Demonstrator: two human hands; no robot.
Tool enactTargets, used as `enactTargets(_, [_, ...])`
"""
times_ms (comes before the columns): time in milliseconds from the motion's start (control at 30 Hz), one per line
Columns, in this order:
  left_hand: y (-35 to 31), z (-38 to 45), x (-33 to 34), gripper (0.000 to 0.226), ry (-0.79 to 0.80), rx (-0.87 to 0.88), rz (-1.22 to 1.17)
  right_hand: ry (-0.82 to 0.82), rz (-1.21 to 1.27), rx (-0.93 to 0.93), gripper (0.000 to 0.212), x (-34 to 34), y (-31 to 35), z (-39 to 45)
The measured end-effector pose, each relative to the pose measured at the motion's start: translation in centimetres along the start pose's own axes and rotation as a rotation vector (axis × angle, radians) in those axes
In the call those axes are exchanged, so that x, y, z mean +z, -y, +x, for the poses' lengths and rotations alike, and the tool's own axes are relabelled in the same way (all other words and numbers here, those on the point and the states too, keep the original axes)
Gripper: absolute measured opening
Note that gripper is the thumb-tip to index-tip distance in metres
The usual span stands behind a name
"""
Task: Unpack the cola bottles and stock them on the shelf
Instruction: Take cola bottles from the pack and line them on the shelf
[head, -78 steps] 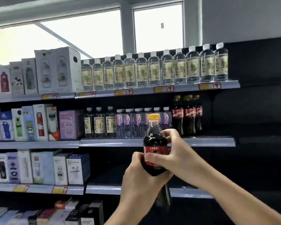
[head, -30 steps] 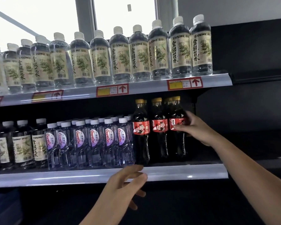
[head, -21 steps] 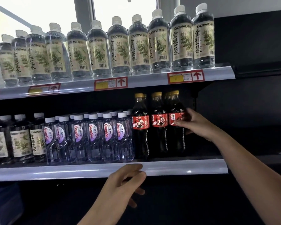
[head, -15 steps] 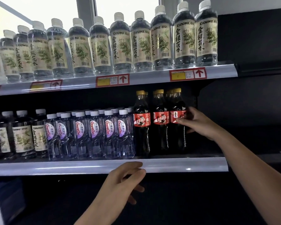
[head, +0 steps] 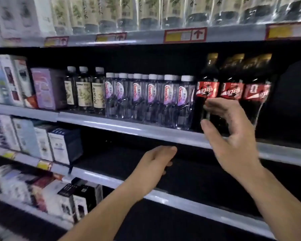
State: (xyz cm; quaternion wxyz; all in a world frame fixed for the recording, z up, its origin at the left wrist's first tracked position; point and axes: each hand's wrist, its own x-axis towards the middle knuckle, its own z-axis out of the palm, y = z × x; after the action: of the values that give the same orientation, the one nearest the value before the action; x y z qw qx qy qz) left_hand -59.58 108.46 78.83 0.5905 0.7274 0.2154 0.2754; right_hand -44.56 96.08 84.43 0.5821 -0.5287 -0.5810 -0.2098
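Observation:
Three dark cola bottles with red labels and yellow caps (head: pixel 231 91) stand at the right end of the middle shelf (head: pixel 146 132). My right hand (head: pixel 233 136) hovers in front of the leftmost cola bottle (head: pixel 207 89), fingers spread and loosely curved, holding nothing. I cannot tell whether its fingertips touch the bottle. My left hand (head: pixel 156 164) hangs below the middle shelf's edge, fingers straight and together, holding nothing. The view is blurred by motion.
Clear water bottles with purple labels (head: pixel 149 98) fill the shelf left of the colas, then tea bottles (head: pixel 84 91) and boxed goods (head: pixel 47 87). The top shelf (head: pixel 146 37) carries more tea bottles. Boxes (head: pixel 59 145) stand on the lower shelves at left.
My right hand has let go of the rightmost cola bottle and drawn back leftward in front of the colas. The view has swung down and to the left.

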Motion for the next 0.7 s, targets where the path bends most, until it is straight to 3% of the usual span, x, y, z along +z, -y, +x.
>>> enactTargets(300, [9.4, -8.0, -8.8, 0.020, -0.220, -0.151, -0.011, 0.481, 0.239, 0.293, 0.028, 15.6, 2.5, -12.1])
enactTargets(533, [20.4, -17.0, -15.6, 0.017, -0.359, -0.335, -0.034, 0.797, 0.254, 0.621, 0.027, 26.4, 5.0, -23.7])
enactTargets(700, [29.9, -24.3, -19.9, 0.015, -0.478, -0.479, -0.026, 1.055, 0.236, 0.812, 0.026, 33.7, 5.3, -36.3])
